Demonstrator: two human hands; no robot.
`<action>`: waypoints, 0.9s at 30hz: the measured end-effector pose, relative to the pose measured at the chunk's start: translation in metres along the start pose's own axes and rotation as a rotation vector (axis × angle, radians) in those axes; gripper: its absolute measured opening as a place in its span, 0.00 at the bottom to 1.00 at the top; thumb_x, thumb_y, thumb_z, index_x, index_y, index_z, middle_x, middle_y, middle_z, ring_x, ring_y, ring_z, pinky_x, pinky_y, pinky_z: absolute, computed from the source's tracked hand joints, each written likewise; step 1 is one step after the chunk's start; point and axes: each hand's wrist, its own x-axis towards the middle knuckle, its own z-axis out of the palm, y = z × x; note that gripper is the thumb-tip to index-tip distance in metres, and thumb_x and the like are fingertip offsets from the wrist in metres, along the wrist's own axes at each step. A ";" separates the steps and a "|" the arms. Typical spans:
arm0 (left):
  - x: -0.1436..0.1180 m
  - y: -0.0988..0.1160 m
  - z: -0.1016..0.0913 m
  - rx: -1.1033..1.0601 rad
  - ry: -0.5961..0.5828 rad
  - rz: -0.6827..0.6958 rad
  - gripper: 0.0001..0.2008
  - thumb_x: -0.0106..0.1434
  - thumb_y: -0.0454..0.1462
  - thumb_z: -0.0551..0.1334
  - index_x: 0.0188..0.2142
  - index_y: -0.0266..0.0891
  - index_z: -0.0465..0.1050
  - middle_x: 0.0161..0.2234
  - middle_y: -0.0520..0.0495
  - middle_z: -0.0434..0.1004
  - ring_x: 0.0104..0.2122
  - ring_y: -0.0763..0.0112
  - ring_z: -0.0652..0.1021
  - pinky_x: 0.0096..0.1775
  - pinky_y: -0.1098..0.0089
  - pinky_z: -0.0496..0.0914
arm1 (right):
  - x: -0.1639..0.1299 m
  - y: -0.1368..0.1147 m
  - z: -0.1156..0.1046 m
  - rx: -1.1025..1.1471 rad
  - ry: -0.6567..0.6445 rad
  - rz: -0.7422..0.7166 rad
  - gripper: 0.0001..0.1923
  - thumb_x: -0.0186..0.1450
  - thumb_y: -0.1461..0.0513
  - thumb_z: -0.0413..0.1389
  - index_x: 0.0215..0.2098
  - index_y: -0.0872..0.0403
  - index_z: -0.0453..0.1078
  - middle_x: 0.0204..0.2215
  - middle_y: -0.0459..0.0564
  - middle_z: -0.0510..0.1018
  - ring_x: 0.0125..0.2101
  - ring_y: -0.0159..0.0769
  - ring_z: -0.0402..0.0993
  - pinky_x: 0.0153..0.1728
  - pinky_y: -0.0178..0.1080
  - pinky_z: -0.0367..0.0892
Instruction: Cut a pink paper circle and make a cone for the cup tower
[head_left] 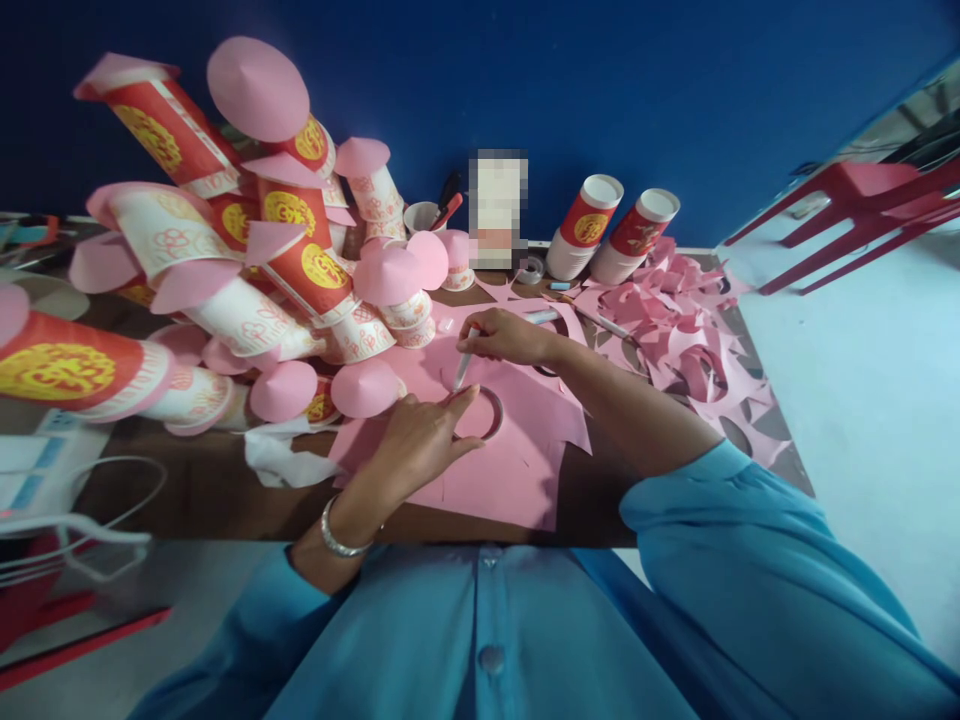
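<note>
A pink paper sheet (pixel 517 480) lies flat on the dark table in front of me. On it rests a thin round ring (pixel 495 415), like a roll of tape, with pink paper showing through its middle. My left hand (pixel 424 440) presses on the ring's left side, thumb and forefinger spread around it. My right hand (pixel 499 338) is closed on a slim white pen (pixel 462 370), tilted with its tip down at the paper by the ring's upper left edge. The pen's exact tip is partly hidden near my left forefinger.
Stacked paper cups (pixel 285 250) with pink cone tops crowd the left. Two cup stacks (pixel 585 228) stand at the back beside a tape roll (pixel 531 268). Pink paper scraps (pixel 675 330) cover the right side. A white crumpled tissue (pixel 289 455) lies near my left wrist; a red stool (pixel 862 200) stands beyond.
</note>
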 end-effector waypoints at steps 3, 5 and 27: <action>-0.001 0.000 -0.002 0.007 -0.013 -0.002 0.34 0.69 0.48 0.66 0.69 0.39 0.62 0.37 0.41 0.87 0.40 0.47 0.85 0.42 0.57 0.73 | -0.006 0.004 -0.006 0.002 0.034 -0.002 0.06 0.66 0.61 0.60 0.32 0.56 0.72 0.20 0.40 0.71 0.21 0.27 0.66 0.25 0.32 0.61; -0.001 0.001 -0.004 -0.003 -0.027 -0.005 0.34 0.69 0.48 0.66 0.69 0.39 0.61 0.38 0.40 0.87 0.41 0.47 0.85 0.42 0.57 0.73 | -0.011 0.010 -0.010 0.002 0.071 0.004 0.07 0.65 0.60 0.61 0.32 0.56 0.73 0.19 0.40 0.70 0.21 0.27 0.65 0.25 0.32 0.59; 0.002 0.006 -0.011 -0.001 -0.117 -0.099 0.36 0.68 0.52 0.65 0.71 0.45 0.60 0.41 0.39 0.87 0.44 0.48 0.86 0.44 0.61 0.74 | -0.146 0.022 0.080 -0.697 0.660 -0.253 0.10 0.76 0.61 0.51 0.40 0.56 0.71 0.30 0.52 0.80 0.29 0.38 0.76 0.31 0.38 0.64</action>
